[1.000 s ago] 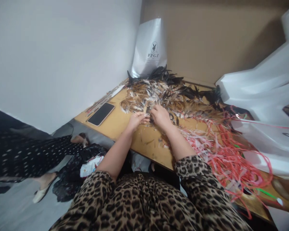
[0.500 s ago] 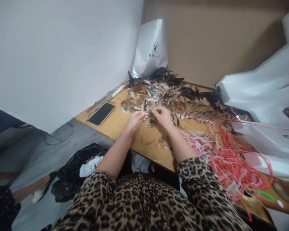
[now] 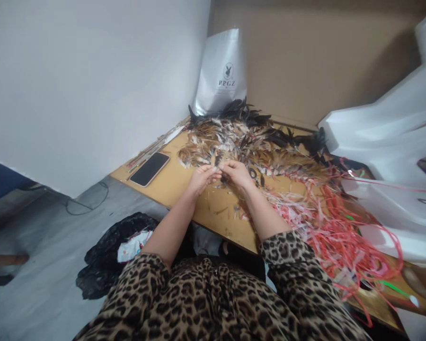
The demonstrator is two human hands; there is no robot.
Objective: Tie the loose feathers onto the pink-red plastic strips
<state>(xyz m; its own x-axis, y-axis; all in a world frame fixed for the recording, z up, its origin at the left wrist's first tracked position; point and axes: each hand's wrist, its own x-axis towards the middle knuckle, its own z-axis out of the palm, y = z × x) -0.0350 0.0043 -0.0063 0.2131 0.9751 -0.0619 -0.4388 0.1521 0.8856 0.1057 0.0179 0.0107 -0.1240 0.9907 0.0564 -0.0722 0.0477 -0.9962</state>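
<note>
My left hand (image 3: 200, 179) and my right hand (image 3: 238, 173) meet at the near edge of a big heap of brown, white and black feathers (image 3: 248, 139) on a wooden table (image 3: 184, 182). Both hands pinch at small feathers between thumb and fingers, fingertips almost touching each other. What exactly sits between the fingers is too small to make out. Scraps of feather lie on the wood just below the hands.
A black phone (image 3: 149, 168) lies left of the hands beside thin sticks (image 3: 152, 147). A tangle of red and white strips (image 3: 326, 222) covers the table's right side. A silver bag (image 3: 222, 71) stands in the corner. White foam pieces (image 3: 390, 137) sit at right. A black bag (image 3: 110, 246) lies on the floor.
My hands have drawn closer together at the feather heap's edge. A person in a dotted dress who walked past on the left has left the view.
</note>
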